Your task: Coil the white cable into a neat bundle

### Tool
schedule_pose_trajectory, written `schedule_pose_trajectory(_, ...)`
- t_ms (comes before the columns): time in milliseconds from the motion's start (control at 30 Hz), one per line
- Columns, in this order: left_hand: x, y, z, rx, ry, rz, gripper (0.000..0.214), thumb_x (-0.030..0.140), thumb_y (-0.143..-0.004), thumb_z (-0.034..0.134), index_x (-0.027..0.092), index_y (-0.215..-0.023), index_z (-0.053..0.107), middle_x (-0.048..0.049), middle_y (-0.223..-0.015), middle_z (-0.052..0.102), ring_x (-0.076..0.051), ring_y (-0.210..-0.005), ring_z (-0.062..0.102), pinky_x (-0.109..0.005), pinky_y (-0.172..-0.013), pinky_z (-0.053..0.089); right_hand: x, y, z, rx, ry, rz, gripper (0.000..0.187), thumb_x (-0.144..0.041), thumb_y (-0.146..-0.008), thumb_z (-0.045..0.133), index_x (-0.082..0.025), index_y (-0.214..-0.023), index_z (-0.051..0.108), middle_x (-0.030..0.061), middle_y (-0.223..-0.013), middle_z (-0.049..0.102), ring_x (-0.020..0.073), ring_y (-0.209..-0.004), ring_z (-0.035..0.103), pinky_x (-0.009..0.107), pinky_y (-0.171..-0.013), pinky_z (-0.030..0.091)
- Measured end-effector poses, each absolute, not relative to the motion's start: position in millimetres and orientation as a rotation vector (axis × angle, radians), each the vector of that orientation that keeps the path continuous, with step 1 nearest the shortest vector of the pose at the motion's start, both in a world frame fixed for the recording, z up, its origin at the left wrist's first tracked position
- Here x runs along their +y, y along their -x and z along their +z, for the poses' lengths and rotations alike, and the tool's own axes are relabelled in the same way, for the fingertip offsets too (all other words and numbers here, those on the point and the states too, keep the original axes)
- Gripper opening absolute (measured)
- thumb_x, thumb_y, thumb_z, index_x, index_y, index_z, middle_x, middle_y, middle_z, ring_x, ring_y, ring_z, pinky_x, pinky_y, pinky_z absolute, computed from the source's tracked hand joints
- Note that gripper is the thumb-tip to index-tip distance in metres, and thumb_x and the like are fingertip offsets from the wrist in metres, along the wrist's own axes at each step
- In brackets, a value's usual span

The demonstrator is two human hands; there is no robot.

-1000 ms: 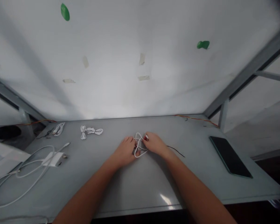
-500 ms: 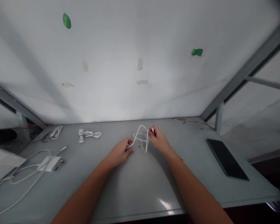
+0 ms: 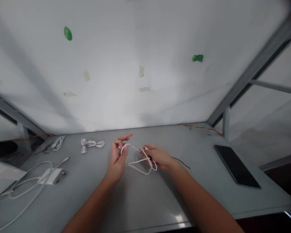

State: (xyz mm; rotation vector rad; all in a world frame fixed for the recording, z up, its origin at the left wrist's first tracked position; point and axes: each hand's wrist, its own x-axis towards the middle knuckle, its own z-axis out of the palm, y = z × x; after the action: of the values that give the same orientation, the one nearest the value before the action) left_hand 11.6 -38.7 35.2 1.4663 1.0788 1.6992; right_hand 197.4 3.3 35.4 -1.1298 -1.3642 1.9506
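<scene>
Loosely, a white cable (image 3: 138, 161) loops between left grip (image 3: 117, 160) and right grip (image 3: 159, 157).

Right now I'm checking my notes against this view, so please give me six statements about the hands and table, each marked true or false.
1. The right hand holds a white cable. True.
2. The left hand is clear of the cable. False: it touches the cable.
3. The dark device lies to the left of both hands. False: it lies to their right.
4. The charger lies to the left of both hands. True.
5. Two tied bundles lie nearer the wall than the charger does. True.
6. The green patches are on the table. False: they are on the wall.
</scene>
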Motion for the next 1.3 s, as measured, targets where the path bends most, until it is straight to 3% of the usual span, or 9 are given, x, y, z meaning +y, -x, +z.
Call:
schedule_pose_trajectory(133,-38.9,-20.9,35.5,0.94,-1.292,1.633,0.035,0.052,-0.098,0.059,0.027,-0.092,0.035,-0.0004,-0.088,0.065,-0.022,-0.091,0.071,-0.04,-0.091,0.053,-3.8,-192.0,43.0,-1.25,0.945,2.306,0.034,-0.047,-0.08,0.078,-0.019,-0.076,0.058,-0.0087,-0.048,0.045,0.0048,-0.038,0.028,0.019,-0.038,0.021)
schedule_pose_trajectory(367,-23.3,-5.4,23.8,1.443,-1.078,1.67,0.045,0.065,-0.093,0.057,0.028,-0.099,0.031,0.0102,-0.066,0.052,-0.015,-0.047,0.058,-0.029,-0.053,0.051,9.1,-201.8,30.6,-1.215,0.956,2.001,0.038,-0.05,-0.077,0.08,-0.021,-0.077,0.057,-0.0034,-0.061,0.062,0.0075,-0.041,0.042,0.022,-0.039,0.035)
schedule_pose_trajectory(467,-13.9,3.7,16.3,1.486,-0.925,1.519,0.041,0.057,-0.09,0.06,0.029,-0.1,0.031,0.0101,-0.063,0.054,-0.02,-0.046,0.064,-0.033,-0.049,0.052,13.4,-210.2,35.5,-1.159,0.824,1.976,0.04,-0.055,-0.075,0.081,-0.021,-0.083,0.06,-0.0071,-0.058,0.053,0.0082,-0.043,0.038,0.023,-0.042,0.038)
schedule_pose_trajectory(567,-7.3,6.4,13.4,1.425,-0.728,1.451,0.037,0.039,-0.083,0.067,0.028,-0.1,0.035,0.0099,-0.064,0.056,-0.02,-0.044,0.064,-0.035,-0.05,0.054,14.1,-217.5,42.5,-1.227,0.818,1.986,0.044,-0.058,-0.077,0.078,-0.022,-0.098,0.063,-0.0121,-0.052,0.037,0.008,-0.042,0.026,0.023,-0.04,0.03)
schedule_pose_trajectory(667,-7.7,3.7,15.9,1.281,-0.641,1.413,0.039,0.033,-0.076,0.07,0.027,-0.1,0.039,0.0113,-0.067,0.054,-0.017,-0.043,0.061,-0.033,-0.05,0.054,12.0,-217.1,43.5,-1.582,1.016,1.844,0.051,-0.052,-0.076,0.081,-0.022,-0.114,0.064,-0.013,-0.052,0.036,0.0086,-0.042,0.029,0.023,-0.042,0.025)
schedule_pose_trajectory(800,-15.2,-1.9,21.5,1.141,-0.667,1.281,0.04,0.036,-0.078,0.072,0.026,-0.103,0.042,0.0098,-0.072,0.055,-0.016,-0.051,0.066,-0.031,-0.054,0.056,7.9,-206.8,39.7,-1.986,1.131,1.356,0.032,-0.049,-0.081,0.076,-0.019,-0.092,0.072,-0.0053,-0.06,0.051,0.0114,-0.057,0.043,0.026,-0.055,0.03)
schedule_pose_trajectory(867,-17.1,-3.8,22.3,1.139,-0.679,1.247,0.042,0.034,-0.078,0.075,0.025,-0.104,0.042,0.0078,-0.08,0.058,-0.016,-0.054,0.067,-0.031,-0.055,0.057,7.4,-203.8,39.0,-2.007,1.117,1.242,0.034,-0.052,-0.085,0.071,-0.019,-0.079,0.07,-0.0031,-0.061,0.052,0.0123,-0.06,0.044,0.026,-0.056,0.03)
schedule_pose_trajectory(1100,-8.9,-7.4,-1.9,1.051,-0.779,1.304,0.05,0.048,-0.078,0.081,0.025,-0.102,0.045,0.0048,-0.084,0.06,-0.018,-0.065,0.071,-0.027,-0.052,0.056,17.6,-207.8,26.2,-1.345,0.952,1.722,0.046,-0.067,-0.081,0.072,-0.023,-0.081,0.056,-0.0104,-0.048,0.039,0.0088,-0.039,0.029,0.025,-0.041,0.028)
schedule_pose_trajectory(1300,-9.8,-9.2,-16.1,0.981,-1.014,1.166,0.045,0.055,-0.091,0.07,0.022,-0.108,0.045,0.0012,-0.074,0.064,-0.016,-0.057,0.064,-0.023,-0.045,0.044,20.6,-196.9,12.7,-0.999,0.739,1.781,0.042,-0.059,-0.082,0.079,-0.022,-0.085,0.061,-0.0069,-0.057,0.052,0.01,-0.047,0.046,0.025,-0.05,0.04)
